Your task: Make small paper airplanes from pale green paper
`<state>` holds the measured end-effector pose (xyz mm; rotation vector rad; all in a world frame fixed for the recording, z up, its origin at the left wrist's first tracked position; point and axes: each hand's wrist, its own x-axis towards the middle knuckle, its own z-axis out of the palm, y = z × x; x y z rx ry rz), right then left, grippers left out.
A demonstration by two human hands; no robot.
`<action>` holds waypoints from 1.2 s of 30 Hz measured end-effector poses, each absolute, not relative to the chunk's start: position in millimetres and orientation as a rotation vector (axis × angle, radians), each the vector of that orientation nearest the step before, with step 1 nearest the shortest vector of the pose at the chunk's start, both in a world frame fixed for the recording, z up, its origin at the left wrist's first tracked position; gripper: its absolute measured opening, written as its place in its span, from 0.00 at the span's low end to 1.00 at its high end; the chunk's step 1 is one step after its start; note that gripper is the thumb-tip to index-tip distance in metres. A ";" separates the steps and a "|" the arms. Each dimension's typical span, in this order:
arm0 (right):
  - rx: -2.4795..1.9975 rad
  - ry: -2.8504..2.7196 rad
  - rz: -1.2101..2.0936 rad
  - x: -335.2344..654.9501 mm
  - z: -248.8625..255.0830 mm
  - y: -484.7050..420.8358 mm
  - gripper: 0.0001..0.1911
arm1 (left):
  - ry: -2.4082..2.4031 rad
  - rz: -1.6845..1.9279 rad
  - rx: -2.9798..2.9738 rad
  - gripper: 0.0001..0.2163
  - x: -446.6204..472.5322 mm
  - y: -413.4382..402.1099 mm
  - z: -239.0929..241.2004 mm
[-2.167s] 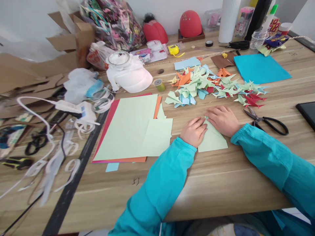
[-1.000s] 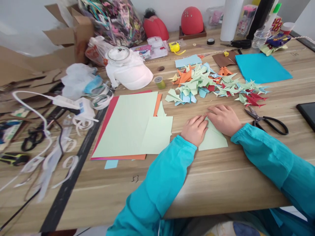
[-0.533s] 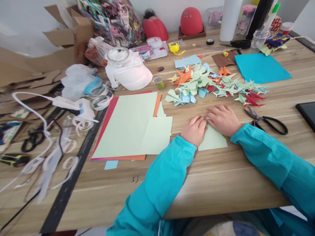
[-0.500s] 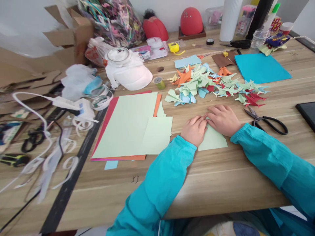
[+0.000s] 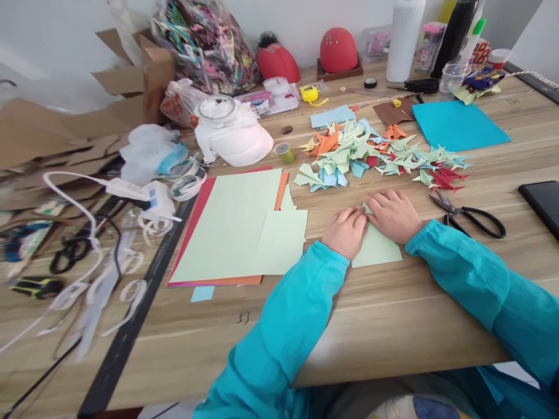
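Note:
A light green sheet of paper (image 5: 377, 249) lies on the table in front of me, its upper part covered by both hands. My left hand (image 5: 345, 231) is closed at the paper's left upper edge, fingers bent and pressed together. Over its top right side rests my right hand (image 5: 393, 215), fingers together and pressing down, fingertips close to the left ones. What the fingertips pinch is partly hidden. Just beyond is a heap of folded paper figures (image 5: 353, 145) in green, orange, blue and red. Black-handled scissors or pliers (image 5: 476, 216) lie right of my right hand.
Left of my hands are stacked coloured sheets (image 5: 231, 227) with a smaller green piece (image 5: 283, 241) on top. Cables and a power strip (image 5: 131, 189) clutter the left. A blue sheet (image 5: 458, 125), white bottle (image 5: 404, 43) and phone (image 5: 541, 201) are to the right.
The view has turned slightly left, so the surroundings appear shifted. Both hands remain on the green paper with hardly any movement.

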<state>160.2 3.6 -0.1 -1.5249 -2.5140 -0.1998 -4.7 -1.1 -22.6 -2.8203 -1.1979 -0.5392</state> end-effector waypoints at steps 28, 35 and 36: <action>-1.525 -2.515 -0.163 163.2 -1.9 1.6 0.18 | -1.127 -0.571 -2.752 0.12 -3.7 0.6 -27.8; -1.547 -2.510 -0.198 163.3 -2.7 0.0 0.17 | -1.142 -0.592 -2.728 0.11 -2.0 0.5 -32.1; -1.550 -2.508 -0.199 163.6 -3.0 -0.1 0.17 | -1.138 -0.590 -2.716 0.11 -1.6 0.2 -32.7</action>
